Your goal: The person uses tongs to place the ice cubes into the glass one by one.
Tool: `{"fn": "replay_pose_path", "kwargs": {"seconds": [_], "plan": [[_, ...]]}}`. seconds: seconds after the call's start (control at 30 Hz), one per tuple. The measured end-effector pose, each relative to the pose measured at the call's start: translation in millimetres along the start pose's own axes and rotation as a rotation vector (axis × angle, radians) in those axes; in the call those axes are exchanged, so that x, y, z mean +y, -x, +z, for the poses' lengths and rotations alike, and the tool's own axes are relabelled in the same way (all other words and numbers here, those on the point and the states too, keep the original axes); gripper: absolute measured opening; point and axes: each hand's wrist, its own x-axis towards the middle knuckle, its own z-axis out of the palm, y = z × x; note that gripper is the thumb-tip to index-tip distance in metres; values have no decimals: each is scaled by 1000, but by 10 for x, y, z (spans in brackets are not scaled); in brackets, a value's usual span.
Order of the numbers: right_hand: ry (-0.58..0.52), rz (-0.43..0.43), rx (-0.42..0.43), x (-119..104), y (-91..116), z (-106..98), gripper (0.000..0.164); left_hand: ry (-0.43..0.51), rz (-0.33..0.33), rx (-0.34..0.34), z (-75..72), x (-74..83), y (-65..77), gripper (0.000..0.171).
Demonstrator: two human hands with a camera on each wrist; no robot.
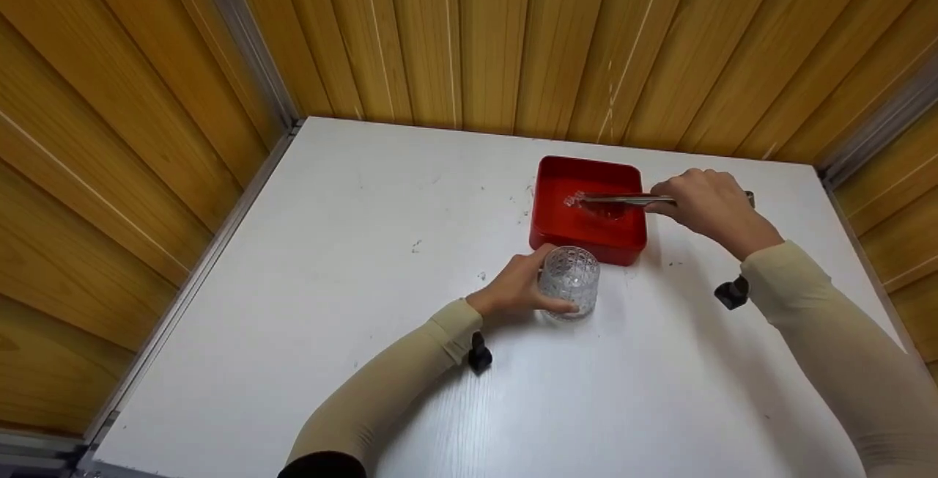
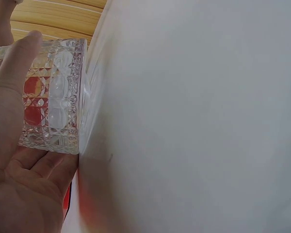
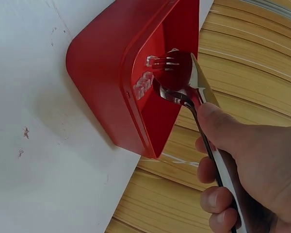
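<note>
A clear, cut-pattern glass tumbler [image 1: 571,284] stands on the white table. My left hand [image 1: 513,289] holds it around the side, thumb across the near face and fingers on the far side. In my right hand [image 1: 709,205] is a pair of metal serving tongs [image 3: 223,177], with one slotted, fork-like end and one spoon-like end. Their tips are inside a red square box [image 1: 582,245]. Several clear cubes [image 3: 143,85] lie in the box beside the tips. Whether a cube sits between the tips, I cannot tell.
The white table [image 1: 330,280] carries small dark marks near the box. Wood-plank walls [image 1: 484,38] rise at the back and sides, with metal frame posts at the corners. The box stands close to the back edge, just beyond the tumbler.
</note>
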Motion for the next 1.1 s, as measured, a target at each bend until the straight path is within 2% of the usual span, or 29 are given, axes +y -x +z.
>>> {"fn": "replay_pose_path", "kwargs": {"seconds": [0.53, 0.8, 0.97, 1.1], "plan": [[3, 24, -1, -1, 118, 2, 18, 22, 11, -4, -14, 9, 18, 84], [1, -13, 71, 6, 157, 14, 22, 49, 13, -4, -11, 18, 20, 79], [-10, -10, 68, 4, 184, 3, 22, 39, 29, 4, -13, 22, 13, 81], [-16, -16, 80, 8, 219, -6, 24, 45, 17, -1, -16, 20, 15, 81]]}}
